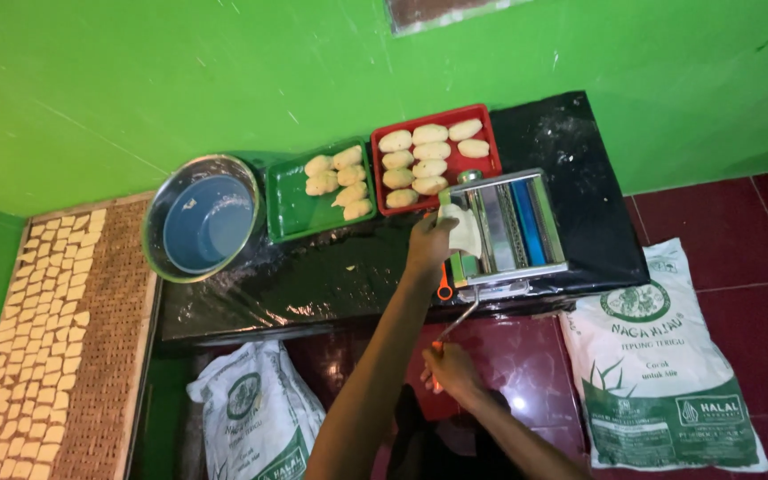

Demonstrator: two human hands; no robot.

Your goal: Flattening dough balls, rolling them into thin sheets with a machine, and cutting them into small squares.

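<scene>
Head cam: my left hand (428, 242) pinches the dough sheet (464, 229) at the top of the pasta roller (510, 227); right hand (449, 369) is closed round the crank handle (457, 322), below the bench (331, 284) edge. Best, I reckon, to crank steady and feed the sheet flat w/o tugging — uneven pull could tear it. Red tray (484, 164) just behind the roller holds approx. nine dough lumps; green tray (291, 209) beside it has six. Steel bowl (202, 218) at the left — nothing in it but a scrap or two.
</scene>
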